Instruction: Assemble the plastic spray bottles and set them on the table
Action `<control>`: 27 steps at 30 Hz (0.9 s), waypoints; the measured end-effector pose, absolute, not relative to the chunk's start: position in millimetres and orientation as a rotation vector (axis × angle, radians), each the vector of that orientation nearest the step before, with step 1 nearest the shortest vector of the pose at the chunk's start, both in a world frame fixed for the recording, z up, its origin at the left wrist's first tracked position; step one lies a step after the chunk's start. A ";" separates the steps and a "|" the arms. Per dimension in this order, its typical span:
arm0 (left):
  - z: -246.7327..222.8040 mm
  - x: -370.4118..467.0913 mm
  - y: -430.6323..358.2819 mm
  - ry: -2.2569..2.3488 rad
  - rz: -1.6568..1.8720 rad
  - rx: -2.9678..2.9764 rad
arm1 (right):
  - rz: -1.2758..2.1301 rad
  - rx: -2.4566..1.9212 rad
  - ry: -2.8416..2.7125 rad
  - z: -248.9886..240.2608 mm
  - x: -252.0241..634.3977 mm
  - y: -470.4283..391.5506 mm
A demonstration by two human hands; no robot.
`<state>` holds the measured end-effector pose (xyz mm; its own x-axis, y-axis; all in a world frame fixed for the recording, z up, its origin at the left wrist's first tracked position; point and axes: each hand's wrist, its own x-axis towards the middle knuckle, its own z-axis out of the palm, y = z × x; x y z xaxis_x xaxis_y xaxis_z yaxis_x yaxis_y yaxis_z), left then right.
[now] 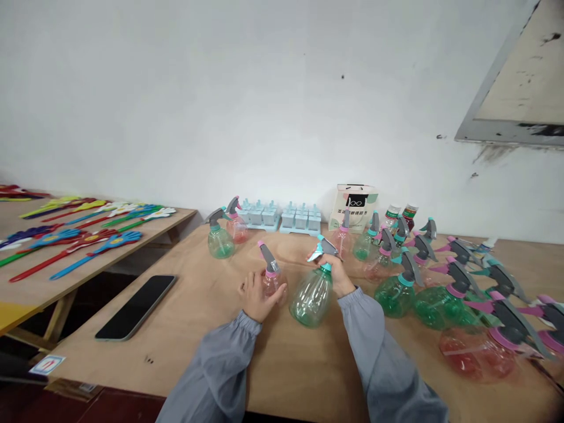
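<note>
My left hand (256, 295) is wrapped around a small pink spray bottle (274, 282) with a grey and pink trigger head, upright on the table or just over it. Just to its right, my right hand (337, 271) grips a larger green spray bottle (312, 298) by its neck and grey and turquoise trigger head. That bottle leans slightly, and I cannot tell whether its base touches the wood. Both bottles are see-through. Behind my left hand stand another green spray bottle (221, 241) and another pink spray bottle (238, 228).
Several green and pink spray bottles (394, 294) crowd the right side of the wooden table (189, 352). Pale blue ice-pop moulds (301, 218) and a paper bag (352, 205) stand by the wall. A phone (136, 308) lies left; colourful hand-shaped sticks (99, 249) cover another table.
</note>
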<state>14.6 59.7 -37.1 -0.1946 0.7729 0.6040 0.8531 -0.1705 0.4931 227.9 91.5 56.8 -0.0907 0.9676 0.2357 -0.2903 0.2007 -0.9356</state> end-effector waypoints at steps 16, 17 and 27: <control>-36.5 14.2 59.3 -1.965 -1.290 -1.946 | 1.239 -0.746 -1.109 55.7 229.1 92.9; -36.2 14.1 59.1 -1.964 -1.287 -1.948 | 1.251 -0.743 -1.115 56.6 228.7 92.3; -37.7 15.0 60.0 -1.970 -1.282 -1.937 | 1.082 -0.821 -1.285 57.2 230.9 88.6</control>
